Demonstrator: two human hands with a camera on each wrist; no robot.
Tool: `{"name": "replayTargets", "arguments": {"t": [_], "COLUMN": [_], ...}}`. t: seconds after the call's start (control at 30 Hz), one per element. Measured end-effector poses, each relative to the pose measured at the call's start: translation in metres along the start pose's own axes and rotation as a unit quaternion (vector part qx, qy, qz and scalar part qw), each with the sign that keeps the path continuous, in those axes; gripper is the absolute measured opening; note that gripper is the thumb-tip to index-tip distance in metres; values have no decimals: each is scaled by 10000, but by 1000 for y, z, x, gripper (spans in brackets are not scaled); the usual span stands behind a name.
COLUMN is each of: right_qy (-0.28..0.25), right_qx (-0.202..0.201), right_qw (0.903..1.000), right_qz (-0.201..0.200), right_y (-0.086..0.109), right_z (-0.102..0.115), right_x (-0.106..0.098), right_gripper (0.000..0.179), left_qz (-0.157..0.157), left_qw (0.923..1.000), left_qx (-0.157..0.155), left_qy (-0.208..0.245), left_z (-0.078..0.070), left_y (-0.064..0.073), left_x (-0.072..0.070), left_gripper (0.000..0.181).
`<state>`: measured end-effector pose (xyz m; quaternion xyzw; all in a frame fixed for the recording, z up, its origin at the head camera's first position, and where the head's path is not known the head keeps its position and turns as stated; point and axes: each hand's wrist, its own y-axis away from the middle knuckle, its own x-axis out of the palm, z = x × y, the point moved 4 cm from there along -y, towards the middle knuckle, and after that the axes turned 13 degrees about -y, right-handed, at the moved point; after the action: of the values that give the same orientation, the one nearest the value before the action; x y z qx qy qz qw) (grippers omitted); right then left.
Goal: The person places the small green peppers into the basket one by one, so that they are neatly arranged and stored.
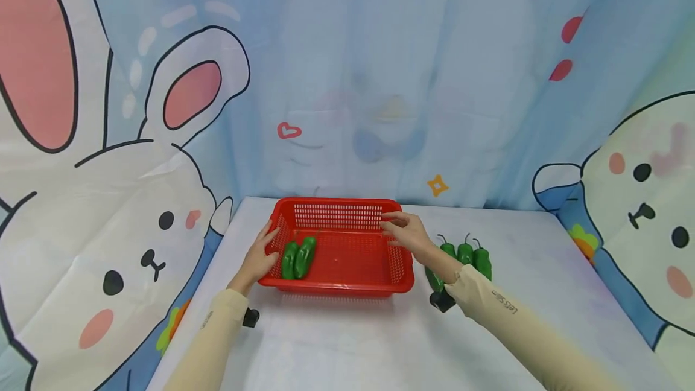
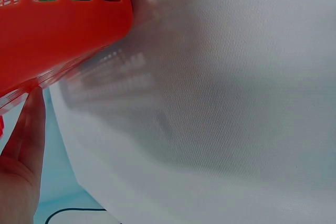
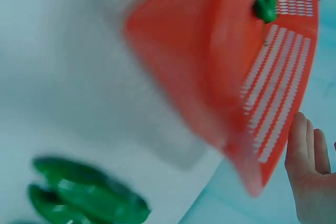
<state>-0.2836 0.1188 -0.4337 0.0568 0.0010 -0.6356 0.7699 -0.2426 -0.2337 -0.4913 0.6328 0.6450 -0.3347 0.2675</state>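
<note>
A red plastic basket (image 1: 347, 289) with slotted walls is in front of me, holding two green peppers (image 1: 305, 257) at its left end. My left hand (image 1: 257, 261) grips the basket's left side, thumb at the rim; in the left wrist view its straight fingers (image 2: 32, 129) lie against the outer wall. My right hand (image 1: 408, 235) is over the basket's right rim, fingers loosely spread and holding nothing. In the right wrist view its fingertips are close to the rim; contact is unclear. Several more green peppers (image 1: 482, 261) lie right of the basket, partly hidden by my right forearm.
The basket and peppers are on a white-covered table (image 1: 336, 349). Behind the table's far edge hangs a blue curtain (image 1: 347, 77) with cartoon animals. A shadow falls on the cloth beneath the basket. Small black devices (image 1: 442, 300) are at both wrists.
</note>
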Motion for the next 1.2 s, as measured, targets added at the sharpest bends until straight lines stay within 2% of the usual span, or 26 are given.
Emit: {"name": "replayTargets", "arguments": {"t": [0.43, 0.7, 1.0, 1.2], "right_qy": [188, 302, 899, 1458], "right_qx": [-151, -64, -75, 64], "right_qw": [9994, 9966, 9875, 9727], "right_qz": [-243, -763, -1289, -1803], "right_y": [6, 11, 22, 27], "right_z": [-24, -35, -53, -74], "right_x": [-60, -109, -161, -190], "right_gripper": [48, 50, 53, 51], "left_qz": [79, 0, 21, 32], "left_qw": [9998, 10000, 10000, 10000], "left_qx": [-140, -59, -59, -43], "left_qy": [86, 11, -43, -40], "left_z": [8, 8, 7, 3], "left_y": [1, 0, -1, 0], "left_x": [1, 2, 4, 4], "left_gripper": [67, 67, 68, 68]}}
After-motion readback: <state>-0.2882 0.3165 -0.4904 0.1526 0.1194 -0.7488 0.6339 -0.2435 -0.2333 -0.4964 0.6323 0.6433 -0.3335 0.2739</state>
